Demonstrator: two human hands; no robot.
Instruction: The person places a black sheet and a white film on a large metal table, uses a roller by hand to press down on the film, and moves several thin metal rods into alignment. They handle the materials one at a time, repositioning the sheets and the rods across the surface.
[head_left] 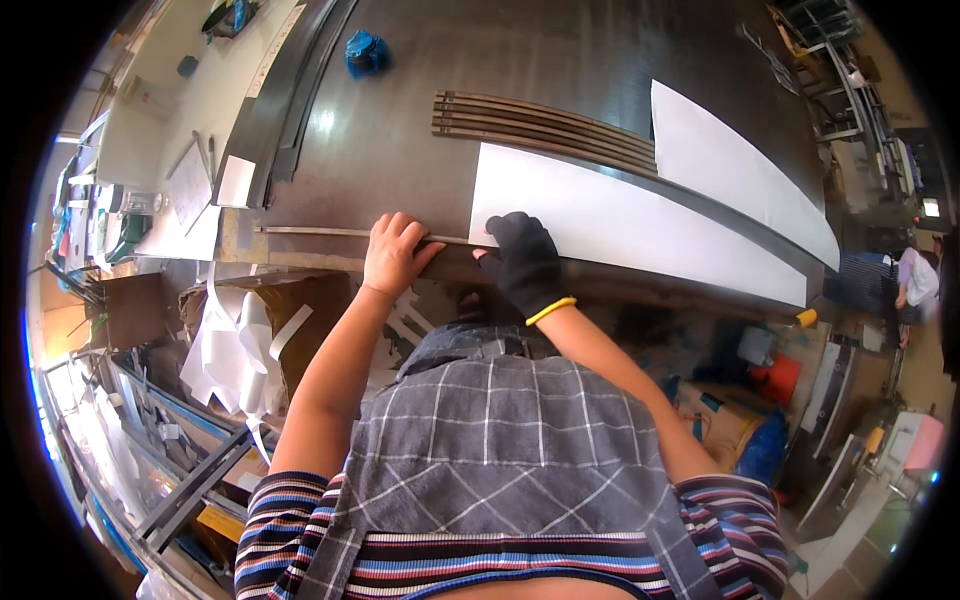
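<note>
**Both hands on the thin strip, near edge of table**

Left hand [397,250] is bare, palm down, fingers bent over the thin strip [310,231], thumb spread right; right hand [523,258] wears a black fingerless glove with a yellow cuff, back up, fingertips pointing left, over the near-left corner of the near white sheet [600,212]; hands near each other, not touching; can't tell if either clamps the strip or only presses it.

Strip lies along the near edge of the dark table [400,150], left end by the near-left corner; right end meets the glove, exact end hidden.

Containers: cardboard box [312,345], below the table's near edge, left side, has white scraps [225,345] in it, some spilling over its rim; clear jar [142,203] sits past the table's left edge, contents unclear.
</note>
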